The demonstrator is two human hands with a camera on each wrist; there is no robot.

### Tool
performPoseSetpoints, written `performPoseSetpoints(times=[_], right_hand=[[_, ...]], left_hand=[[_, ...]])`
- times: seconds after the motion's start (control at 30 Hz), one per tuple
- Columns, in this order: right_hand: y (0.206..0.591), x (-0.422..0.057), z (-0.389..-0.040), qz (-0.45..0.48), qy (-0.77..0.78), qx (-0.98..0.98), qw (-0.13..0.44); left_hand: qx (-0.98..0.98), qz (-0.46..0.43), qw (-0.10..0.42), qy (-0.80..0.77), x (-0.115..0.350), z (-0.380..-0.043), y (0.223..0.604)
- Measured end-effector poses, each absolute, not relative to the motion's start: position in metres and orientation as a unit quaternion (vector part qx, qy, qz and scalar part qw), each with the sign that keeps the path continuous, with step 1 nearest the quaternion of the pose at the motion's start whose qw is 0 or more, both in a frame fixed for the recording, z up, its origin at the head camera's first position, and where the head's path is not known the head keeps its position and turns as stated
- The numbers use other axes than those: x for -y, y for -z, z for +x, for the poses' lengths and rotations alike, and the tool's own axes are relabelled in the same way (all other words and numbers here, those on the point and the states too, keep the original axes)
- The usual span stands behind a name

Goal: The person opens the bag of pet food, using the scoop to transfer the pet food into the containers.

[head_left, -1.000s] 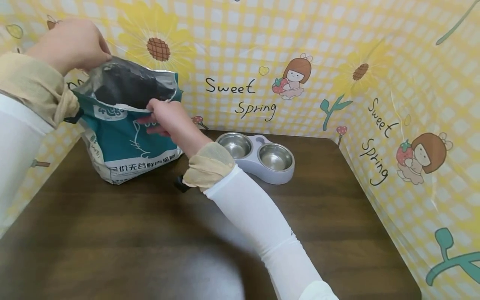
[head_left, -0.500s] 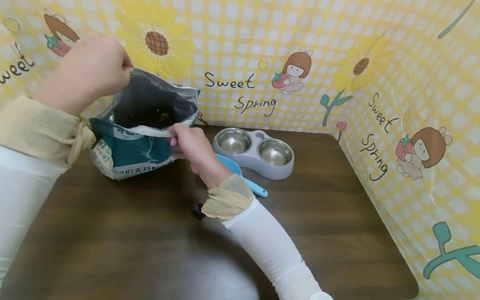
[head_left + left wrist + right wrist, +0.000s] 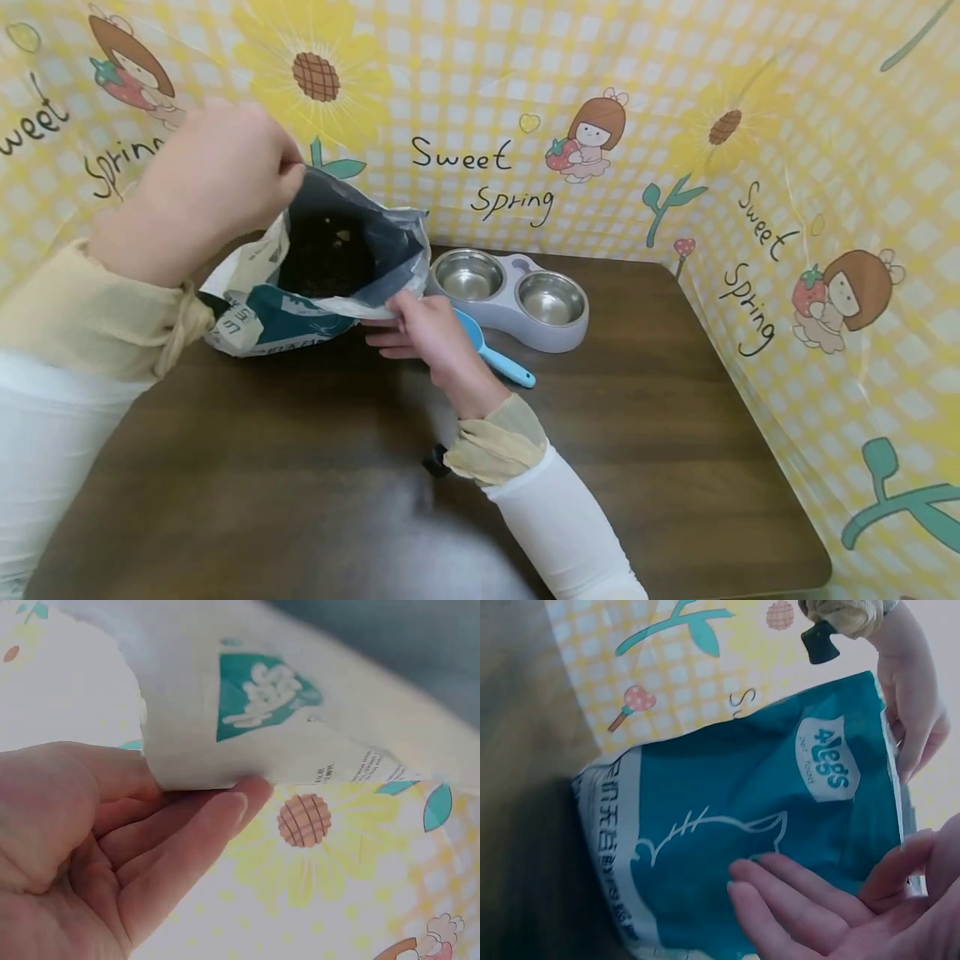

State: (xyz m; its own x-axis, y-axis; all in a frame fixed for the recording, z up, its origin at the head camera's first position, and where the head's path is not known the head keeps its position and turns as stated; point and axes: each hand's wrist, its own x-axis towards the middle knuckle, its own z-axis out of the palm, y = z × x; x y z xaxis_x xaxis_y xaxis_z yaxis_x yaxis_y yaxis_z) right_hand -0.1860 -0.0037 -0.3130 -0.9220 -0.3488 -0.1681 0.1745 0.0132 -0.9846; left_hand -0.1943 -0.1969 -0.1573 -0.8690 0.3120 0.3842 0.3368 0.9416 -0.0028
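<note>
A teal and white pet food bag (image 3: 288, 315) leans toward me at the left of the table, its mouth wide apart. Inside it is dark, with a few light bits (image 3: 342, 236) showing. My left hand (image 3: 213, 179) pinches the upper left of the rim; in the left wrist view the fingers of that hand (image 3: 127, 847) hold the bag's white back edge. With thumb and forefinger, my right hand (image 3: 446, 337) grips the near right rim. The right wrist view has its other fingers (image 3: 795, 900) stretched along the teal front.
A pale lilac double feeder (image 3: 512, 302) with two steel bowls stands right of the bag, against the back cloth. Before it lies a light blue scoop (image 3: 504, 364), partly behind my right hand. A patterned yellow cloth (image 3: 480, 75) walls the brown table (image 3: 637, 467).
Both hands have moved right and down with the rim, tipping the bag toward me so more of its inside shows. The blue scoop, hidden at first, has come into sight.
</note>
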Motion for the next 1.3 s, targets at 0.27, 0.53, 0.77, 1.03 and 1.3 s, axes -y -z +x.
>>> performPoseSetpoints(times=[0.27, 0.53, 0.77, 1.03, 1.3], right_hand=[[0.335, -0.007, -0.189, -0.076, 0.724, -0.635, 0.259], [0.361, 0.010, -0.194, -0.099, 0.846, -0.428, 0.302], [0.374, 0.026, -0.194, -0.077, 0.898, -0.324, 0.288], [0.378, 0.031, -0.194, -0.075, 0.912, -0.295, 0.276], [0.368, 0.023, -0.186, -0.028, 0.928, -0.279, 0.247]], left_hand=[[0.951, -0.202, 0.233, 0.029, 0.188, -0.184, 0.171], [0.945, -0.222, 0.239, 0.028, 0.181, -0.174, 0.182], [0.936, -0.233, 0.262, 0.029, 0.173, -0.171, 0.188], [0.933, -0.233, 0.268, 0.049, 0.169, -0.170, 0.187], [0.931, -0.257, 0.254, 0.057, 0.160, -0.162, 0.194]])
